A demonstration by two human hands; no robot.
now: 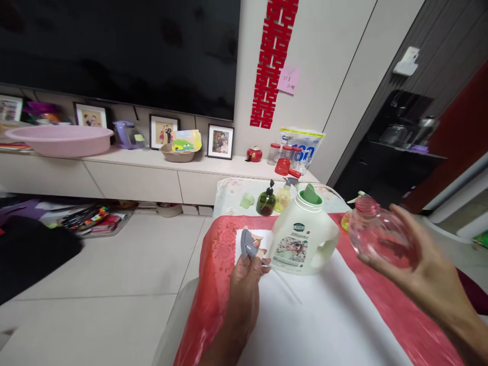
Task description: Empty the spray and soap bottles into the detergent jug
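Observation:
My left hand (246, 272) is closed around a grey pump head (248, 244), whose thin clear tube (287, 287) slants down to the right over the white sheet. Off to the right, my right hand (434, 259) grips a transparent pink bottle (381, 236) by its body, the uncapped neck tilted up and left. Between both hands a large white detergent jug (293, 239) stands upright, with a green spout showing in its open mouth. Behind the jug are a dark green pump bottle (266, 201) and a yellowish pump bottle (282, 198).
A white sheet (324, 315) lies over the table's red cover (217, 249). A pale green cap (247, 200) sits behind. Jars, a red scoop (282, 166) and a printed bag (303, 145) occupy the cabinet top, along with photo frames and a pink basin (64, 140).

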